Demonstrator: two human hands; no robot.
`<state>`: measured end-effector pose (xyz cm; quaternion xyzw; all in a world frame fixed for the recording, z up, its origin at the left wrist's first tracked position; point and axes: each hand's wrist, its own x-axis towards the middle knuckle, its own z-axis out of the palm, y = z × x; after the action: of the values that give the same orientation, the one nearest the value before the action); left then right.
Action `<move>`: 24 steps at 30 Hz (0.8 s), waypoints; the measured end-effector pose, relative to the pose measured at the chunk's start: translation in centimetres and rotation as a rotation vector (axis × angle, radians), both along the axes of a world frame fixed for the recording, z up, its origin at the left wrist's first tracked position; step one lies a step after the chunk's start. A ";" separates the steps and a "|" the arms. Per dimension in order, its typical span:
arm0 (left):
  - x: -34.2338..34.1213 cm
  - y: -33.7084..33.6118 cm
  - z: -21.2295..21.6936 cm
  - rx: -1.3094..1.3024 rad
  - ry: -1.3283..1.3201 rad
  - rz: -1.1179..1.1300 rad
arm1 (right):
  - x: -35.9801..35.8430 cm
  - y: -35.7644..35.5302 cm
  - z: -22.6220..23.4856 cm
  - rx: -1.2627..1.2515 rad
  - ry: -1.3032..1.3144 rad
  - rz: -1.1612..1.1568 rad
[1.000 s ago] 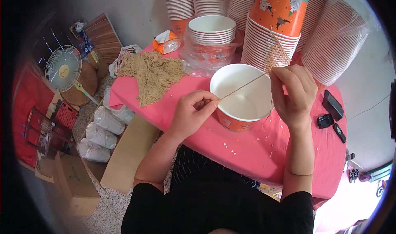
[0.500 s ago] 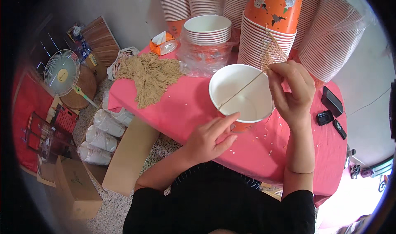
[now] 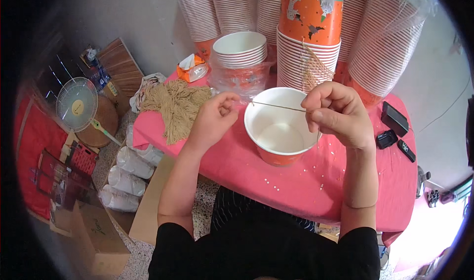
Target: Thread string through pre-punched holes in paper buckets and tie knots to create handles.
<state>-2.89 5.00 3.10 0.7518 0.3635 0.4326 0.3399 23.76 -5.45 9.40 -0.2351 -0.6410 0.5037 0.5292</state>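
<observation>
A white-lined paper bucket (image 3: 282, 140) with an orange outside stands before me on the table. A thin tan cord (image 3: 279, 105) runs taut from its left rim across the opening to my right hand (image 3: 340, 113), whose thumb and fingers pinch it. Just left of the rim, my left hand (image 3: 213, 122) is raised with curled fingers, thumb and forefinger apart; nothing shows in it. Below the right hand, part of a strand hangs by the bucket's right rim. Tan strands (image 3: 313, 68) spread against the stacked buckets behind.
A heap of tan cords (image 3: 177, 107) lies on the pink-covered table (image 3: 232, 169). Plastic-wrapped buckets (image 3: 240, 65) and tall bucket stacks (image 3: 308, 53) stand behind. Black devices (image 3: 395, 118) lie at right. Small white bits dot the cloth. Cartons (image 3: 98, 235) and a fan (image 3: 76, 104) are left.
My left hand has moved from the bucket's near rim up to its left side. My right hand is lower, still pinching the cord, which now crosses the opening more level.
</observation>
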 end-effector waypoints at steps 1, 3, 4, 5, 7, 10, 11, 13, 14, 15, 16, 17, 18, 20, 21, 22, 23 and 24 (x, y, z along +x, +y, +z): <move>0.3 0.3 0.2 -0.039 -0.030 -0.023 | 0.2 0.0 0.0 -0.027 0.025 0.041; 0.7 -0.2 0.8 -0.005 0.032 -0.003 | 0.0 -0.1 0.2 -0.029 0.057 0.048; 1.0 -0.7 1.1 0.024 0.093 0.019 | -0.1 -0.1 0.2 -0.035 0.087 0.057; 1.4 -1.5 1.1 -0.001 0.182 0.014 | 0.0 0.0 0.2 -0.035 0.088 0.050; 1.9 -2.9 1.5 -0.067 0.361 -0.028 | 0.2 0.3 0.0 0.001 0.139 0.087; 1.8 -1.6 1.3 -0.106 0.295 -0.026 | 0.4 0.4 0.0 0.002 0.225 0.196; 1.4 -0.4 0.7 -0.062 0.243 0.001 | 0.3 0.4 0.1 0.003 0.227 0.199; 1.3 1.7 0.5 0.029 0.214 0.100 | 0.2 0.4 0.0 0.008 0.233 0.204; 1.3 2.7 0.6 0.031 0.215 0.106 | 0.1 0.4 0.1 0.011 0.234 0.210; 1.1 3.9 0.4 0.086 0.213 0.146 | -0.2 0.4 0.1 0.009 0.223 0.211; 1.5 4.1 0.7 0.138 0.213 0.174 | -0.2 0.4 0.1 0.004 0.213 0.199; 1.6 3.9 0.8 0.139 0.214 0.170 | -0.4 0.3 0.1 0.005 0.215 0.196; 1.7 3.5 1.0 0.315 0.186 0.181 | -0.7 0.3 0.2 -0.028 0.190 0.167; 2.6 1.4 2.0 0.485 0.155 0.170 | -0.7 0.7 0.0 -0.058 0.122 0.127; 2.9 -0.6 2.6 0.125 -0.021 -0.069 | -0.9 0.9 -0.3 -0.066 0.126 0.124; 3.3 -2.4 3.1 -0.240 -0.200 -0.303 | -1.1 1.0 -0.6 -0.050 0.167 0.139; 4.4 -4.3 4.0 -0.413 -0.266 -0.415 | -1.1 1.0 -0.6 -0.029 0.205 0.151; 5.0 -5.5 4.2 -0.585 -0.334 -0.515 | -1.1 1.2 -0.7 -0.034 0.205 0.157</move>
<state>2.07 -0.47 7.34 0.6097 0.2114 0.3281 0.6899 22.68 -4.25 8.68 -0.1403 -0.5913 0.5757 0.5470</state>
